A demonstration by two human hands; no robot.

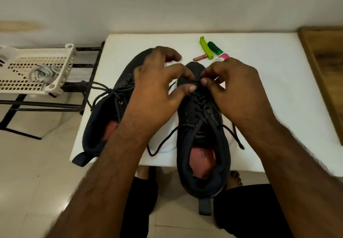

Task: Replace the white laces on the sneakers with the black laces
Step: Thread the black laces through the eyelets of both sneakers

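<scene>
Two dark sneakers lie on a white table (269, 89). The right sneaker (202, 145) points away from me, its heel hanging over the near edge, and a black lace (161, 145) is threaded through its eyelets with loose ends trailing on both sides. My left hand (159, 78) and my right hand (233, 85) meet over its toe-side eyelets, fingertips pinching the lace there. The left sneaker (104, 115) lies beside it under my left forearm, laced in black with loose ends. White laces (43, 73) sit bundled in a cream plastic tray (61, 85) to the left.
Small items lie at the table's far side: a lime green clip (205, 47), a dark green piece (214, 47), a reddish tube (199, 57) and a pink-capped object (223, 56). A black metal rack (46, 106) holds the tray. A wooden surface (326, 67) borders the table on the right.
</scene>
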